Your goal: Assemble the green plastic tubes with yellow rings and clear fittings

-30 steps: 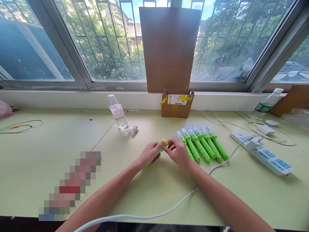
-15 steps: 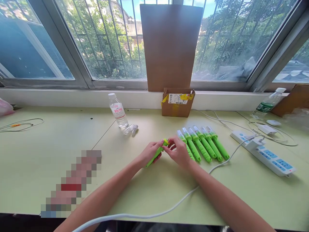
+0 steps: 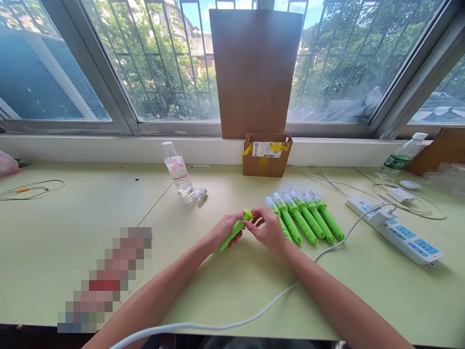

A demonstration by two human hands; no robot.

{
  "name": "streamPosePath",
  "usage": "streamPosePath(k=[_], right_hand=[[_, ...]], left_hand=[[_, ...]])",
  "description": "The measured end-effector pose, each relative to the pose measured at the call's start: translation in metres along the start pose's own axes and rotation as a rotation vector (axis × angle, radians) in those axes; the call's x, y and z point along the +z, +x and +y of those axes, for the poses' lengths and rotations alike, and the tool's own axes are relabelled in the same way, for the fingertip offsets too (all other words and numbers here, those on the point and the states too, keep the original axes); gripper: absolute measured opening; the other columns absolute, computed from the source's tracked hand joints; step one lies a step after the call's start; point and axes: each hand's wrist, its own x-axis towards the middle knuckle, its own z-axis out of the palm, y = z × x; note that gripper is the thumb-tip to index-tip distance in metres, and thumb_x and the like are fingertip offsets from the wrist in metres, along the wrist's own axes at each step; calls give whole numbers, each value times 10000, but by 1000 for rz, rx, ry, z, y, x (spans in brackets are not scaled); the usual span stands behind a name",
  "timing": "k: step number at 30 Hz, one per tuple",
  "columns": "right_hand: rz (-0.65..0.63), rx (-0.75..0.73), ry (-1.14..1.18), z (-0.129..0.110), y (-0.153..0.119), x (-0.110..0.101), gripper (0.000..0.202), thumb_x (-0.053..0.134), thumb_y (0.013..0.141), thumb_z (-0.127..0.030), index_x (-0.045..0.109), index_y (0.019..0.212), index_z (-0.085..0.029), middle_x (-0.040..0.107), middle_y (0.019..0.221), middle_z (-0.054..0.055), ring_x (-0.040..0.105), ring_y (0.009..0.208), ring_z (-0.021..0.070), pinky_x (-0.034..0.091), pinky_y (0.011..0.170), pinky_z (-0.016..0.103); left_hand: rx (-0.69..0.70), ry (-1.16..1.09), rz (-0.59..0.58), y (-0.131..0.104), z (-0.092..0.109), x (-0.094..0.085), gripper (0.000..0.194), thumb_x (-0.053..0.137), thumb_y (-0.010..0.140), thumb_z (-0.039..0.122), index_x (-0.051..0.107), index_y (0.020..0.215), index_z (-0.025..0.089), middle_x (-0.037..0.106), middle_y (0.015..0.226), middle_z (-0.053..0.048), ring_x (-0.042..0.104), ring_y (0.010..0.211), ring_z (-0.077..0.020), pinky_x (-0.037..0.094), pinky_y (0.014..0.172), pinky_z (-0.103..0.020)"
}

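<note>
My left hand (image 3: pixel 227 229) is wrapped round a green plastic handle (image 3: pixel 232 236), which slants up to the right over the table. At its upper end sits a yellow-green collar (image 3: pixel 247 214). My right hand (image 3: pixel 268 225) is closed at that end, thumb and bent fingers against the collar; whether a small part lies between the fingertips is hidden. Just right of this hand, several green handles with clear caps (image 3: pixel 301 215) lie side by side, caps pointing away from me. My right hand covers part of the leftmost one. Some loose clear caps (image 3: pixel 196 195) lie farther back on the left.
A water bottle (image 3: pixel 178 169) stands behind the loose caps. A small cardboard box (image 3: pixel 267 165) sits by the window ledge. On the right are a power strip (image 3: pixel 395 232) and another bottle (image 3: pixel 399 157). A white cable (image 3: pixel 254 315) crosses under my right forearm. A blurred-out patch (image 3: pixel 112 276) lies left.
The handle's collar shows slightly more between my hands, and the handle has turned or shifted a little in my left hand. Otherwise both hands keep their places.
</note>
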Motion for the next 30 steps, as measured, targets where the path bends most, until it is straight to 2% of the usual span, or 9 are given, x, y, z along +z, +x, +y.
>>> streamPosePath(k=[10, 19, 25, 30], right_hand=[[-18, -25, -3, -3, 0, -2, 206, 656, 792, -319, 510, 878, -202, 572, 851, 24, 630, 631, 126, 555, 518, 249], [-10, -31, 33, -6, 1, -2, 198, 657, 792, -314, 509, 862, -204, 586, 880, 35, 638, 634, 125, 561, 513, 246], [-48, -37, 37, -5, 1, -3, 337, 736, 714, -343, 502, 918, -211, 593, 869, 28, 627, 646, 136, 556, 540, 265], [-93, 1, 64, -2, 1, -1, 277, 694, 757, -280, 500, 943, -212, 587, 844, 12, 621, 629, 125, 542, 515, 241]], left_hand=[[-54, -26, -22, 1, -1, -4, 513, 402, 789, 665, 521, 749, 168, 503, 478, 29, 395, 325, -80, 286, 341, -202], [-85, -36, -73, 1, -1, -6, 534, 352, 803, 658, 521, 692, 163, 551, 466, -9, 417, 328, -97, 302, 368, -220], [-118, -75, -125, 2, -1, -7, 544, 319, 825, 641, 514, 653, 163, 568, 466, -20, 389, 301, -89, 282, 348, -218], [-97, -75, -161, 2, -1, -8, 581, 273, 835, 667, 534, 747, 156, 585, 484, -24, 367, 283, -80, 259, 317, -204]])
